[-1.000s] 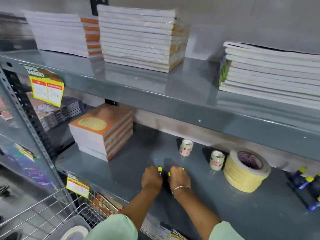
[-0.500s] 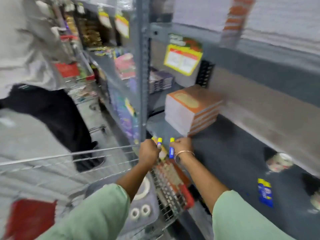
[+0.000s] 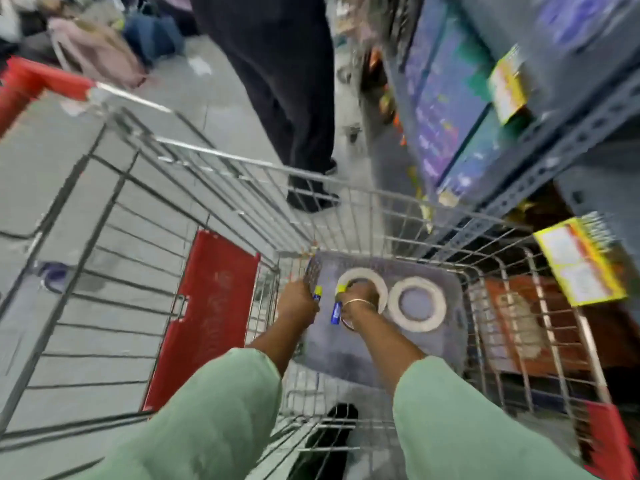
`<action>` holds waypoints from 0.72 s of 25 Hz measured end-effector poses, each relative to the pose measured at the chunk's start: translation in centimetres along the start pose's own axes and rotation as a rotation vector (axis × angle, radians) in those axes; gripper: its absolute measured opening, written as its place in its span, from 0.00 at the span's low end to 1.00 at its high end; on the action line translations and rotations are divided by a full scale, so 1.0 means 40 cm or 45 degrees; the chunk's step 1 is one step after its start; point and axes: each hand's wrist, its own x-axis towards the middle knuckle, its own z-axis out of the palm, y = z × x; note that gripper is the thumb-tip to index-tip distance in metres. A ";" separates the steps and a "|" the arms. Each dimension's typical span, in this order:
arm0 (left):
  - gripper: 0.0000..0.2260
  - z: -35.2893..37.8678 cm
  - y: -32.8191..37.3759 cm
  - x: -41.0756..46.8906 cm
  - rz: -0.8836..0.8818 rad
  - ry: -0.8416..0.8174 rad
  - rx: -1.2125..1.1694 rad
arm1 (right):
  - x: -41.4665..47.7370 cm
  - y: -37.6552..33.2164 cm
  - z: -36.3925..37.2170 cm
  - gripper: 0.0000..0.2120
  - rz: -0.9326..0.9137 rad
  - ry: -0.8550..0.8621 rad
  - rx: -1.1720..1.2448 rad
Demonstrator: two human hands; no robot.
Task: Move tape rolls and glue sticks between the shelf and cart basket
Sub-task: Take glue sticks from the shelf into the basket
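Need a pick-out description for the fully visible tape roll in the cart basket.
Start at the wire shopping cart basket and look down to the grey mat on its floor. Two flat white tape rolls lie side by side there. The target white tape roll is the right one, fully exposed; its neighbour is partly covered by the right hand.

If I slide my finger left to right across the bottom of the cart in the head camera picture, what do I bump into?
Red flap → left hand with a glue stick → right hand with another glue stick → white tape roll → yellow shelf tag.
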 end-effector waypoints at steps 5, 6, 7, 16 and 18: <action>0.12 0.163 -0.101 0.092 -0.047 -0.045 0.069 | 0.083 0.095 0.140 0.15 0.161 -0.042 -0.189; 0.12 0.188 -0.112 0.105 -0.067 -0.059 0.082 | 0.098 0.123 0.160 0.14 0.172 -0.038 -0.263; 0.12 0.208 -0.123 0.115 -0.083 -0.079 0.093 | 0.103 0.147 0.175 0.14 0.179 -0.044 -0.343; 0.12 0.255 -0.127 0.138 -0.116 -0.160 0.176 | 0.102 0.172 0.205 0.15 0.155 -0.047 -0.441; 0.12 0.227 -0.115 0.120 -0.111 -0.139 0.218 | 0.081 0.167 0.168 0.14 0.134 -0.093 -0.381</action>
